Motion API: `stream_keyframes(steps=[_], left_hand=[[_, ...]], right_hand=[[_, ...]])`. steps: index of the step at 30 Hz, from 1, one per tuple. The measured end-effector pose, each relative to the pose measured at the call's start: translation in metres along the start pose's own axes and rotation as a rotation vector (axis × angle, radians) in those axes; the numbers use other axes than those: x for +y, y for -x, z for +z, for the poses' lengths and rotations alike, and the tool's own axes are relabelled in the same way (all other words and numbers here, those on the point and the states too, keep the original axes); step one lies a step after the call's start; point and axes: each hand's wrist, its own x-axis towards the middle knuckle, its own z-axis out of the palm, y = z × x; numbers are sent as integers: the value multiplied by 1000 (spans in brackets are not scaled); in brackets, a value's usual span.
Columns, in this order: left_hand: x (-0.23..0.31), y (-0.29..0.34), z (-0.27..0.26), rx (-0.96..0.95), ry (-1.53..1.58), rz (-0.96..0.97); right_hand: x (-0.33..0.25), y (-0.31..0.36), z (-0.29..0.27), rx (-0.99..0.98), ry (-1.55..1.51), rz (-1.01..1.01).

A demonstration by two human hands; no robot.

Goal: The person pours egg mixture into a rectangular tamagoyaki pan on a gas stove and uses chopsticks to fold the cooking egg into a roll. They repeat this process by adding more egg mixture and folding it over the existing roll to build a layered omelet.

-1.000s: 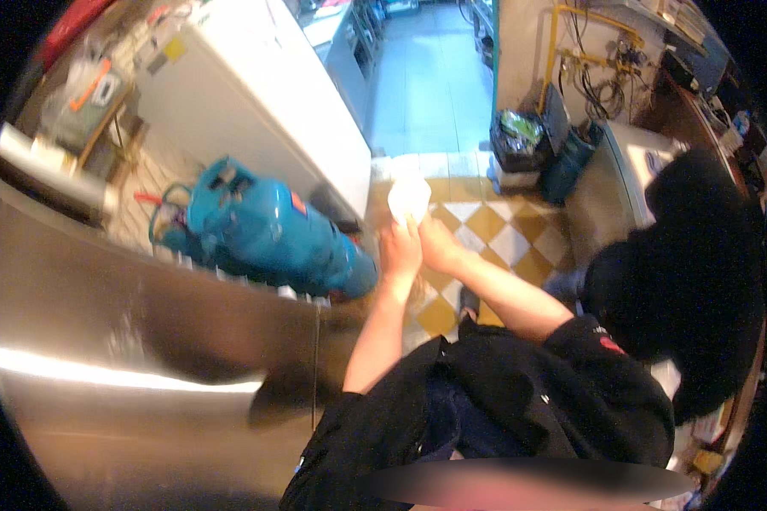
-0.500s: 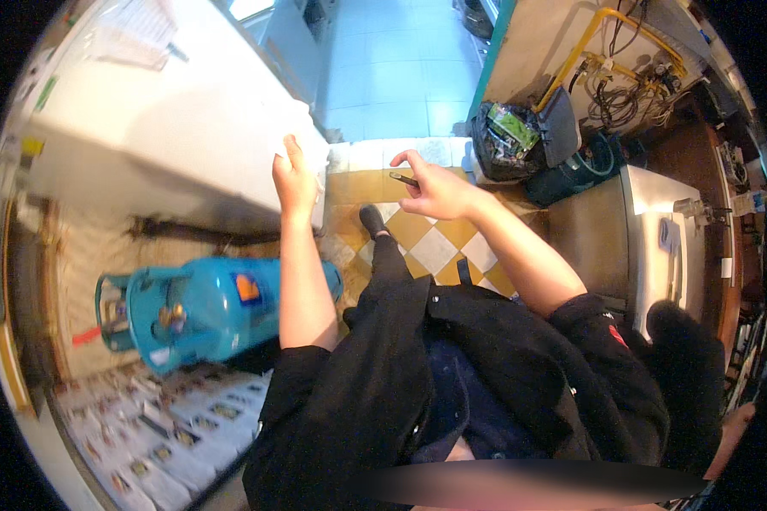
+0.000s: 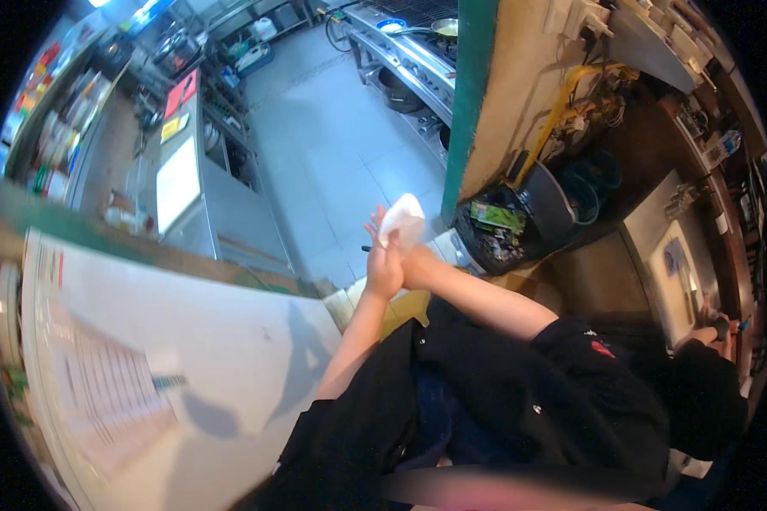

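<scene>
My two hands are together in front of me, near the doorway. My left hand (image 3: 384, 274) is closed on a crumpled or folded piece of white paper (image 3: 406, 216), its fingertips showing beside it. Pressed against its wrist side is my right hand (image 3: 419, 269), its fingers mostly hidden behind the left. A dark pen (image 3: 366, 249) pokes out left of the hands, only its end visible; the earlier frame shows it in my right hand.
A white appliance top (image 3: 256, 341) with taped sheets (image 3: 111, 387) fills the lower left. Through the doorway stand a steel counter (image 3: 243, 221) and a stove (image 3: 422, 72). To the right are a black-lined bin (image 3: 486, 243) and another person's hand (image 3: 706, 334) beside a sink counter.
My hands have come together from well apart, the right one moving to the left. The view has swung toward the kitchen doorway, and the blue gas cylinder has left the picture.
</scene>
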Motion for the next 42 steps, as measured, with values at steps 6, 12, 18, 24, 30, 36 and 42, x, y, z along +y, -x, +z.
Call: stream_keyframes(steps=[6, 12, 18, 24, 30, 36, 42], left_hand=[[-117, -164, -81, -27, -252, -278], [-153, -296, -193, 282, -207, -324], [-215, -367, -185, 355, 114, -503], [-296, -485, -128, 56, 112, -556], [-336, -569, -79, -606, 259, -487], [-328, -633, -22, -713, 653, -479], [-376, -688, 9, -1052, 605, -242]], right_hand=[[38, -159, 28, -693, -125, 199], [85, -305, 29, -809, -108, 197], [157, -436, 88, -663, 38, 290], [270, -515, 134, -431, 23, 713], [382, -463, 140, 292, -233, 997], [373, -393, 68, 266, -79, 1630], [397, -448, 27, 72, -781, 997]])
